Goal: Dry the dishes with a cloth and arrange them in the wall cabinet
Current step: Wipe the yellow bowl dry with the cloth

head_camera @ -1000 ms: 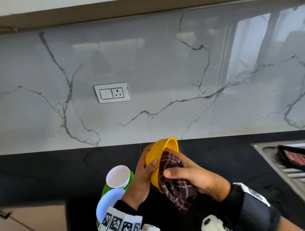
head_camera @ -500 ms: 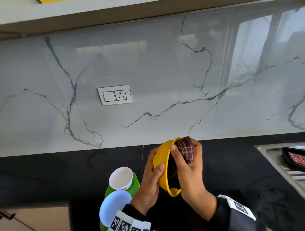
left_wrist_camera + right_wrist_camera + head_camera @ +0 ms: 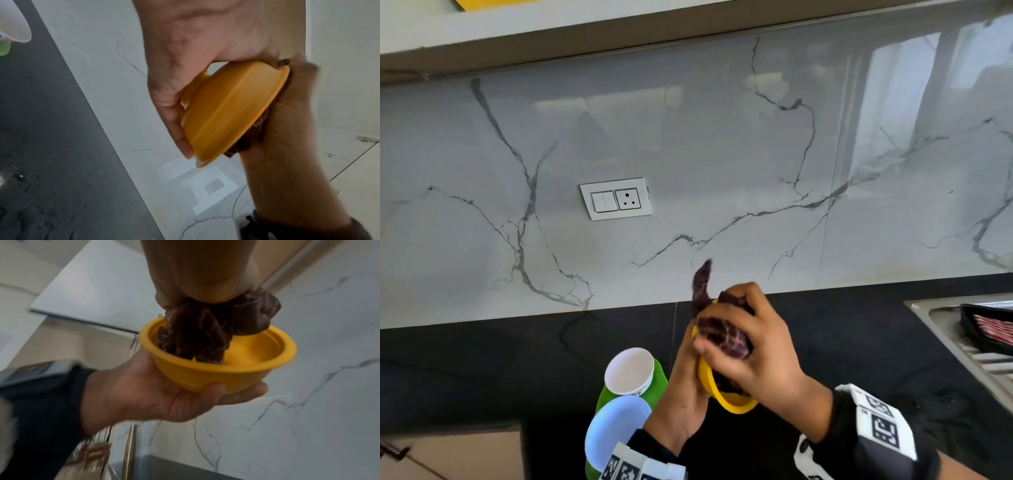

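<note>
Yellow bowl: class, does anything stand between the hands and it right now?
Nothing stands between the left hand and the yellow bowl; it grips the base directly. The dark cloth lies between the right hand and the bowl's inside.

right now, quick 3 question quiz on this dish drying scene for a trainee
1. True or false: the yellow bowl rests on the counter.
2. Which hand bunches the brown cloth into the bowl? A) left hand B) right hand
3. Fill in: beside the hands stand a white cup, a blue dish and a ____ one beneath.

Key: 1 false, the left hand holds it up. 2 B. 3 green.
</note>
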A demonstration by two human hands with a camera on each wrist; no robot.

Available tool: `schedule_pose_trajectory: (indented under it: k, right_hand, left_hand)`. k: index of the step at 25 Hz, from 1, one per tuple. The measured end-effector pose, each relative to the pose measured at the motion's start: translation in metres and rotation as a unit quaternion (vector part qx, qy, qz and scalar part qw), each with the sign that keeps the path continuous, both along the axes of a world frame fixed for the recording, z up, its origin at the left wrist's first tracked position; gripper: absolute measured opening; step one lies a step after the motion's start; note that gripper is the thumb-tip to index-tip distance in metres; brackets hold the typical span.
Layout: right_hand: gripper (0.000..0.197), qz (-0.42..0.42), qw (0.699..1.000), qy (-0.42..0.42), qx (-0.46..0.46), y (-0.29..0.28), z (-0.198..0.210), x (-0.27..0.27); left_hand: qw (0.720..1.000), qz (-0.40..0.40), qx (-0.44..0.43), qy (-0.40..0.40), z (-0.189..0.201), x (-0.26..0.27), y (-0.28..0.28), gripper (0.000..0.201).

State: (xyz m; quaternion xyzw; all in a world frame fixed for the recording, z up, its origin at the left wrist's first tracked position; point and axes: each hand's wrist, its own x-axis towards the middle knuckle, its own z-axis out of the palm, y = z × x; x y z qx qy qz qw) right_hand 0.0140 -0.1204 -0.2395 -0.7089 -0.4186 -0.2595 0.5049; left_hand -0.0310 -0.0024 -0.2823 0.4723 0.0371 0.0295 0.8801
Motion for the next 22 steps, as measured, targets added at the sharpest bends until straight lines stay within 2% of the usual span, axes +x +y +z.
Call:
schedule_pose_trajectory:
  k: [1, 3, 5, 7, 12, 16, 18, 19, 21, 22]
  right_hand:
    - [0.033, -0.024, 0.999, 0.036, 0.019, 0.001, 0.003, 0.006]
    - [0.05, -0.089, 0.99, 0.11, 0.006, 0.0, 0.008, 0.019]
    - [0.066, -0.144, 0.975, 0.158, -0.058, -0.004, 0.005, 0.027]
    - [0.071, -0.176, 0.955, 0.193, -0.143, -0.008, 0.001, 0.03]
    - [0.061, -0.213, 0.877, 0.238, -0.36, -0.015, -0.001, 0.029]
    - [0.055, -0.142, 0.845, 0.261, -0.446, -0.02, 0.008, 0.015]
    - [0.057, -0.076, 0.849, 0.291, -0.434, -0.025, 0.014, 0.011]
    - [0.055, -0.037, 0.863, 0.309, -0.398, -0.028, 0.017, 0.01]
    - [0.052, 0.045, 0.898, 0.355, -0.254, -0.034, 0.023, 0.011]
    - [0.055, 0.088, 0.903, 0.384, -0.172, -0.037, 0.027, 0.013]
  left_hand:
    - [0.999, 0.001, -0.036, -0.013, 0.004, 0.001, -0.003, 0.095]
    - [0.999, 0.02, -0.01, -0.037, 0.006, -0.001, -0.004, 0.093]
    - [0.996, 0.056, 0.025, -0.061, 0.008, -0.001, -0.002, 0.092]
    - [0.993, 0.076, 0.044, -0.084, 0.01, 0.0, -0.001, 0.094]
    - [0.982, 0.143, 0.084, -0.092, 0.005, 0.004, -0.002, 0.099]
    - [0.974, 0.188, 0.093, -0.083, 0.004, 0.008, -0.002, 0.101]
    - [0.975, 0.2, 0.07, -0.068, 0.003, 0.012, 0.005, 0.103]
    - [0.977, 0.2, 0.053, -0.056, 0.002, 0.015, 0.009, 0.105]
    - [0.982, 0.182, 0.021, -0.035, 0.003, 0.018, 0.017, 0.114]
    - [0.985, 0.173, 0.009, -0.026, 0.004, 0.018, 0.02, 0.116]
